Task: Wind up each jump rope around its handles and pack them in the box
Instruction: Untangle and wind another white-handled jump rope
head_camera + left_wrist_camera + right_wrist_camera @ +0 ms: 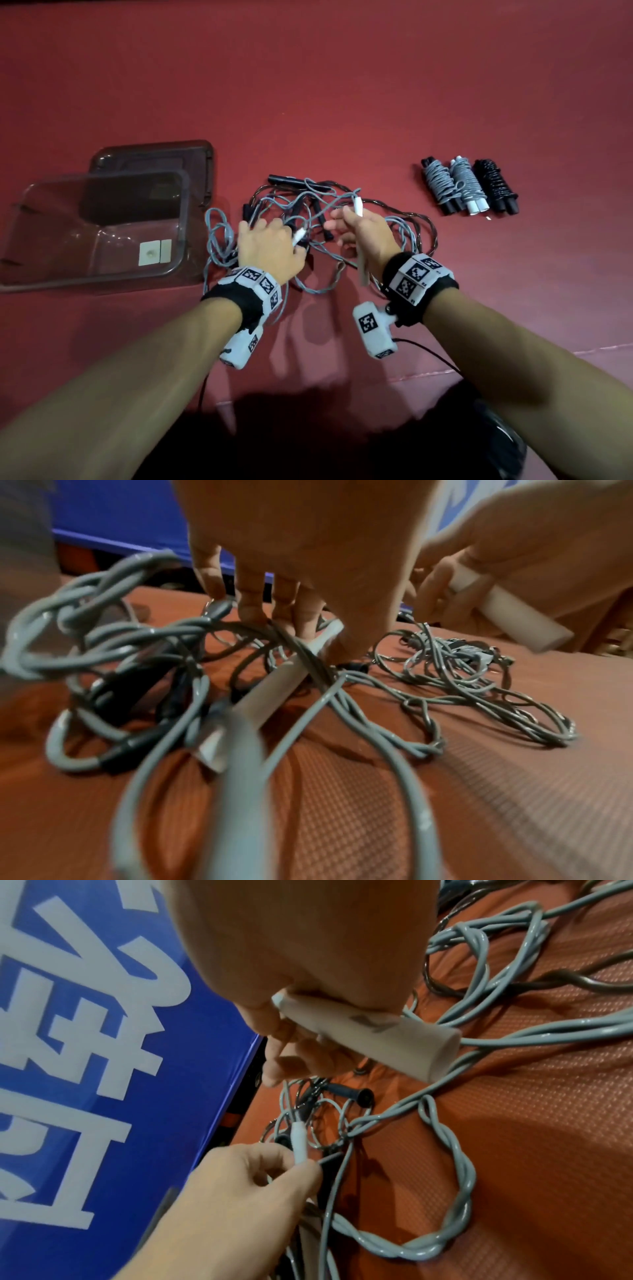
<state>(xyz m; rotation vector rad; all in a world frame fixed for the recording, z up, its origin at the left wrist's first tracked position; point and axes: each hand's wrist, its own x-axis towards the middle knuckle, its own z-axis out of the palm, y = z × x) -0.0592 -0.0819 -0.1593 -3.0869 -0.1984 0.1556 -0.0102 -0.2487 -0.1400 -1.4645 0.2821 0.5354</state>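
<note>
A tangle of grey and dark jump ropes (318, 219) with black handles lies on the red mat between my hands. My left hand (270, 245) pinches one white handle (298, 236) at the pile's left, its fingers down among the cords (260, 620). My right hand (363, 229) grips the other white handle (358, 207) and holds it upright above the pile; the handle's butt end (377, 1037) sticks out of the fist. A clear plastic box (92, 233) stands open at the left. Three wound ropes (469, 186) lie side by side at the right.
The box's dark lid (154, 164) lies behind the box. A twisted grey loop (455, 1191) trails toward me on the mat. A blue board with white lettering (85, 1042) stands beyond the mat. Black cables run from my wrist cameras.
</note>
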